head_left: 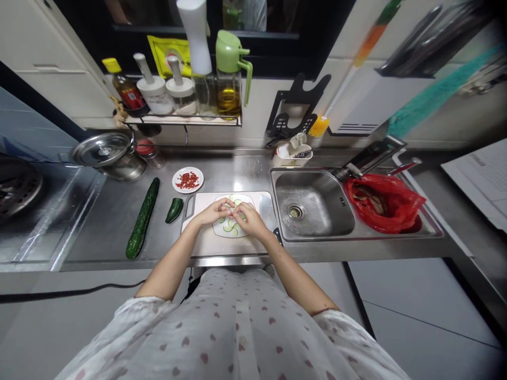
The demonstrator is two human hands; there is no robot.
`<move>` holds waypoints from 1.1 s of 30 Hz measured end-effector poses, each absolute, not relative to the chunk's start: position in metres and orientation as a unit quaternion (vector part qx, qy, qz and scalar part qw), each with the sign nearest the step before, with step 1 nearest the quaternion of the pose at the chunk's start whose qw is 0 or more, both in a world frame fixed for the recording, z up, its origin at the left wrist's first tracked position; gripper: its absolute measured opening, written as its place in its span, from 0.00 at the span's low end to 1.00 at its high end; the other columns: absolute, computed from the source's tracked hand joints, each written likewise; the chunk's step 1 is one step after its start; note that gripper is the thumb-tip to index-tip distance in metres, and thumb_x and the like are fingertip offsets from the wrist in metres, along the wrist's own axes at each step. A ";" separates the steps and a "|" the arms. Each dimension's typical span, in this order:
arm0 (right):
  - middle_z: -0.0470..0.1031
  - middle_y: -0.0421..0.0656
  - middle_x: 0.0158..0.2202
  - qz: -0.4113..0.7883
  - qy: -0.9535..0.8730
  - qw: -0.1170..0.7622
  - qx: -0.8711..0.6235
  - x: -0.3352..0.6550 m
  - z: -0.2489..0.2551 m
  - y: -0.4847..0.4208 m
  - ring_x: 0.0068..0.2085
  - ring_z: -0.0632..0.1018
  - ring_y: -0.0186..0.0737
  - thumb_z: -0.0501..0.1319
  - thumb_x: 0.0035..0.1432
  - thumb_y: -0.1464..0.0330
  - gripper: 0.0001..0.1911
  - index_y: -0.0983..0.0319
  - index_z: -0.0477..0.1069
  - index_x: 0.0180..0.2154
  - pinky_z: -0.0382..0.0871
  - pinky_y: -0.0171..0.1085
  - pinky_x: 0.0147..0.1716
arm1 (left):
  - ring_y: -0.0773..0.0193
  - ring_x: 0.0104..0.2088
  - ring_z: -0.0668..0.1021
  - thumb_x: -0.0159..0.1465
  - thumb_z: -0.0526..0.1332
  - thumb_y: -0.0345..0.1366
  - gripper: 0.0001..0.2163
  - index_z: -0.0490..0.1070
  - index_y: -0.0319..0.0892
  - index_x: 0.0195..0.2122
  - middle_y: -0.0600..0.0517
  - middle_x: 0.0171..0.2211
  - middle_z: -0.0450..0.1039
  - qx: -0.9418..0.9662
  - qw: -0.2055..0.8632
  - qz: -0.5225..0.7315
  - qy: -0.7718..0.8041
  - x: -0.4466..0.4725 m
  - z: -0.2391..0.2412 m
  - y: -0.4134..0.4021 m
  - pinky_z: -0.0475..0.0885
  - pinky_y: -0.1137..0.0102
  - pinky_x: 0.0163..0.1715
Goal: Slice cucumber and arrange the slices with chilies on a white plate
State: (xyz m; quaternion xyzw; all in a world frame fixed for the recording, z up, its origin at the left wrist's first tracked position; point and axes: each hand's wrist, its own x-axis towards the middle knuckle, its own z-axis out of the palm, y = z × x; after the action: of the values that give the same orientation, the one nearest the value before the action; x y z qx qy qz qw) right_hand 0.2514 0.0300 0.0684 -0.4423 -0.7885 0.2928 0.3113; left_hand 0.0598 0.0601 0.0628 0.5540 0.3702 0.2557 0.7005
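Nearest is the wearer's white shirt (pixel 222 327), printed with small hearts, below the steel counter's (pixel 99 221) front edge. Both bare forearms reach forward over a white cutting board (pixel 206 247). On the board sits a pale plate (pixel 242 234) with thin, pale green slices (pixel 229 227) laid out on it. The left hand (pixel 214 212) and right hand (pixel 250 219) meet just above the plate, fingers bent and fingertips drawn together, with a speck of red (pixel 232 215) between them; which fingers pinch it, I cannot tell. The hands hide part of the plate and its slices.

Close to the right hand, a knife (pixel 268 212) lies along the board's right side, its black handle pointing towards the wearer. Left of the board are a short cucumber piece (pixel 174 210) and, further left, a long, dark green cucumber (pixel 142 221). Just beyond the board, a small white dish (pixel 175 182) holds chopped red bits (pixel 188 180).

To the right is a steel sink (pixel 317 211); an open red plastic bag (pixel 392 211) covers most of its second basin. Further back stand a lidded pot (pixel 119 158), a utensil holder (pixel 291 160) and a wall shelf (pixel 190 121) of seasonings and a green-topped oil bottle (pixel 228 79).
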 end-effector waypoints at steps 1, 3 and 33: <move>0.70 0.42 0.35 0.292 -0.788 0.313 -0.442 0.252 0.067 0.030 0.40 0.68 0.40 0.55 0.61 0.69 0.06 0.59 0.68 0.31 0.61 0.38 0.43 | 0.69 0.27 0.72 0.56 0.65 0.45 0.19 0.64 0.40 0.42 0.56 0.26 0.72 0.557 0.697 0.253 0.373 0.060 0.062 0.060 0.61 0.75 0.29; 0.70 0.42 0.36 0.289 -0.787 0.316 -0.444 0.253 0.063 0.029 0.40 0.68 0.41 0.55 0.62 0.69 0.06 0.59 0.68 0.32 0.61 0.38 0.43 | 0.69 0.27 0.72 0.57 0.64 0.46 0.18 0.64 0.40 0.42 0.55 0.26 0.72 0.565 0.683 0.258 0.385 0.061 0.057 0.060 0.62 0.75 0.29; 0.68 0.48 0.41 0.119 -0.891 0.119 -0.421 0.257 0.009 0.016 0.44 0.64 0.45 0.53 0.65 0.68 0.08 0.63 0.70 0.39 0.57 0.42 0.44 | 0.61 0.39 0.75 0.62 0.58 0.34 0.04 0.71 0.46 0.38 0.51 0.34 0.75 0.718 0.295 0.076 0.626 0.086 0.034 0.011 0.62 0.71 0.35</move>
State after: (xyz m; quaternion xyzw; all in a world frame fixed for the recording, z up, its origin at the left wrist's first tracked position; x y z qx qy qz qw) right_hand 0.2570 0.0158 0.0088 -0.4210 -0.8913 0.1192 0.1189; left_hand 0.0856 0.0109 0.0336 0.7176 0.6262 0.0755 0.2953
